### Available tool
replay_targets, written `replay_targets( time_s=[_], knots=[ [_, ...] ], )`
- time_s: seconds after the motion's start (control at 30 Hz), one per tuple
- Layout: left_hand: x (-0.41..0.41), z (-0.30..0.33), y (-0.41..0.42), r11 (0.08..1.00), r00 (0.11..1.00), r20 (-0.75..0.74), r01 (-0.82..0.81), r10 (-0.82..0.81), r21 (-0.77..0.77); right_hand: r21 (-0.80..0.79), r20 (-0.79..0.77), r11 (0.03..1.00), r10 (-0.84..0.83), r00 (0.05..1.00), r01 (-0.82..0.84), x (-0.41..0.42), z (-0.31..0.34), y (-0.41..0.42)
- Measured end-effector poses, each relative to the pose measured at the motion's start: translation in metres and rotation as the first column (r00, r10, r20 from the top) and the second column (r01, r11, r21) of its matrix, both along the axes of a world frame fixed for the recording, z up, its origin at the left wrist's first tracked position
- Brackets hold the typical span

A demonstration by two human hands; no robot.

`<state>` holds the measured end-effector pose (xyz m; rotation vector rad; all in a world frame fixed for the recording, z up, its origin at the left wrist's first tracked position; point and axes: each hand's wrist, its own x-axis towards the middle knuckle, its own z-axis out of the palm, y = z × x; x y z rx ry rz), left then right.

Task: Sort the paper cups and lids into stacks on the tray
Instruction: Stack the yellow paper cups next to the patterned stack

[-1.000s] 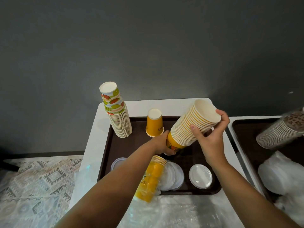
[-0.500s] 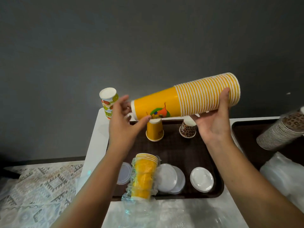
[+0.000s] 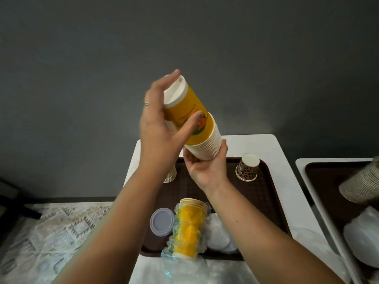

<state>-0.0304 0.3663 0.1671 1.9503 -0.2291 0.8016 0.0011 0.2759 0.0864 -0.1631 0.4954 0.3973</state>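
The brown tray (image 3: 266, 193) lay on the white table (image 3: 272, 144) below both hands, and over its far left part the tall stack of yellow cups (image 3: 196, 124) was held in the air, bottoms uppermost and rims down. Its long axis stood close to upright but leaned, the closed white end tipped up and to the left, the open end pointing down and to the right toward the tray. The left hand (image 3: 162, 128) grasped the upper part, fingers curled over the white end and the thumb pressed across the printed yellow side. The right hand (image 3: 207, 167) cupped the lower rims from beneath, fingers wrapped round the ribbed edge, and it was the nearer hand to the tray. By my judgement the coming move turned on that lean: the stack wanted righting before its rims could meet the tray flat, with the lower hand slipping clear first. A wrapped sleeve of yellow cups (image 3: 189, 228) lay on its side at the near edge, its length running toward the person. A leopard-print cup (image 3: 247, 169) stood upside down on the tray, well right of the hands. A clear lid (image 3: 161, 221) lay flat just left of the sleeve.
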Motion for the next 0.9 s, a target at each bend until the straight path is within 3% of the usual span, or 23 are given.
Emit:
replay_targets(
  time_s=[0.17,0.33,0.47,0.63,0.9],
  knots=[
    [0.016,-0.01,-0.009,0.991,0.998,-0.056,0.04,-0.034,0.126,0.0,-0.078,0.999,0.051,0.996,-0.051,0.007,-0.011,0.004],
    [0.034,-0.027,-0.01,0.988,0.989,-0.132,0.08,-0.063,0.13,-0.034,-0.103,0.989,0.142,0.985,-0.146,0.018,-0.035,-0.003],
    [0.046,-0.042,-0.009,0.99,0.976,-0.212,0.073,-0.046,0.123,-0.149,-0.108,0.937,0.304,0.947,-0.317,0.022,-0.059,-0.011],
    [0.061,-0.059,-0.009,0.989,0.963,-0.266,0.08,-0.045,0.121,-0.269,-0.198,0.861,0.389,0.9,-0.432,0.021,-0.077,-0.019],
    [0.082,-0.093,-0.009,0.982,0.907,-0.42,0.104,-0.029,0.157,-0.483,-0.193,0.755,0.402,0.895,-0.443,0.021,-0.095,-0.031]
  ],
)
